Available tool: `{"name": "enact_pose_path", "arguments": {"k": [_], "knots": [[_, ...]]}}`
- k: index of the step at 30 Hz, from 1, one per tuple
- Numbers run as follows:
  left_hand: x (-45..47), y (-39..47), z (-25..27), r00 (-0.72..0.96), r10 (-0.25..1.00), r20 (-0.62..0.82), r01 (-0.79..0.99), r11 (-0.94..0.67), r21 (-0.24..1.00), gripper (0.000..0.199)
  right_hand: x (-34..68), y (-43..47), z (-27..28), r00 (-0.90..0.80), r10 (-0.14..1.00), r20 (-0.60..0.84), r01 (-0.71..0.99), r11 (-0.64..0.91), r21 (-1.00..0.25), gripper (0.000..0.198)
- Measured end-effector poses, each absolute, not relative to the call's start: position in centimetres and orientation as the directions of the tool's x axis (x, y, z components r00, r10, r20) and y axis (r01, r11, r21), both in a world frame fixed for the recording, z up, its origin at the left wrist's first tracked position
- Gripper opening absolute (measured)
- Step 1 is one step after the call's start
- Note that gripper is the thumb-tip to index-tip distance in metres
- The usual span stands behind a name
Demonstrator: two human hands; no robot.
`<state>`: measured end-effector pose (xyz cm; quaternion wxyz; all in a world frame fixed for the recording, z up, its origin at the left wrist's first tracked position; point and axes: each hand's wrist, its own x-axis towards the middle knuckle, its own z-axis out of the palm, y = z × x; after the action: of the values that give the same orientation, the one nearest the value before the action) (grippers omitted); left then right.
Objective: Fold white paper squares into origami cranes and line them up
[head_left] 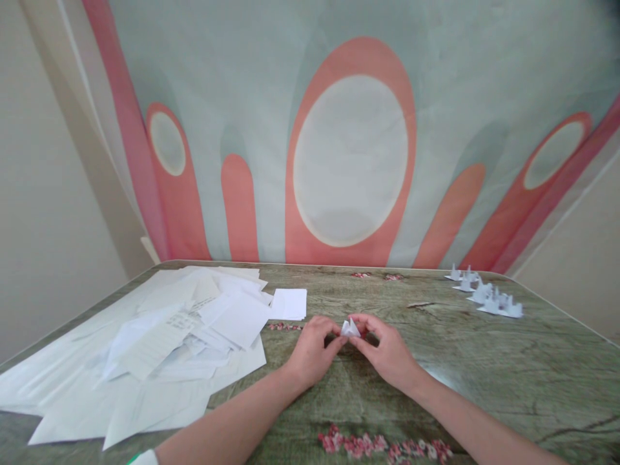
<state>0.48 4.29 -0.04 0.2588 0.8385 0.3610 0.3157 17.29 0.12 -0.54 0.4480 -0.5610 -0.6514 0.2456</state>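
Note:
A small white folded paper piece (pixel 350 328) with pointed tips is held between both hands, just above or on the table. My left hand (pixel 317 349) pinches its left side between thumb and fingers. On the opposite side, the thumb and fingers of my right hand (pixel 385 345) are closed on the same piece. Parts of the paper are hidden behind the fingertips. Just beyond my left hand lies a small stack of square white paper sheets (pixel 289 304).
A large spread pile of loose white paper (pixel 159 349) covers the left of the table. Several folded white paper figures with upright points (pixel 496 302) stand in a row at the far right. The wood-patterned tabletop (pixel 508 381) ends at a printed backdrop (pixel 261 84).

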Motion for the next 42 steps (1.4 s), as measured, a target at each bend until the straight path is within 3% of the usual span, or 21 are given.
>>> {"name": "enact_pose_path", "arguments": {"k": [7, 16, 23, 30, 37, 42], "knots": [[0.6, 4.29, -0.25, 0.497, 0.799, 0.339, 0.521, -0.587, 0.621, 0.01, 17.55, 0.39, -0.68, -0.043, 0.962, 0.268, 0.458, 0.257, -0.851, 0.019], [0.53, 4.42, -0.21, 0.49, 0.781, 0.386, 0.434, -0.603, 0.67, 0.005, 17.79, 0.45, -0.88, -0.061, 0.95, 0.306, 0.569, 0.285, -0.771, 0.028], [0.57, 4.47, -0.44, 0.473, 0.797, 0.376, 0.451, -0.585, 0.673, 0.004, 17.6, 0.5, -1.12, -0.058, 0.954, 0.294, 0.499, 0.283, -0.819, 0.025], [0.49, 4.55, -0.5, 0.457, 0.805, 0.379, 0.446, -0.576, 0.685, 0.005, 17.34, 0.13, -0.63, 0.03, 0.932, 0.361, 0.367, 0.325, -0.872, 0.016], [0.54, 4.67, -0.68, 0.482, 0.786, 0.387, 0.397, -0.59, 0.703, 0.006, 17.55, 0.36, -0.4, -0.005, 0.895, 0.446, 0.412, 0.409, -0.815, 0.013], [0.63, 4.53, -0.32, 0.358, 0.828, 0.431, 0.316, -0.542, 0.779, 0.015, 17.65, 0.51, -0.53, -0.005, 0.897, 0.443, 0.431, 0.401, -0.808, 0.013]]}}
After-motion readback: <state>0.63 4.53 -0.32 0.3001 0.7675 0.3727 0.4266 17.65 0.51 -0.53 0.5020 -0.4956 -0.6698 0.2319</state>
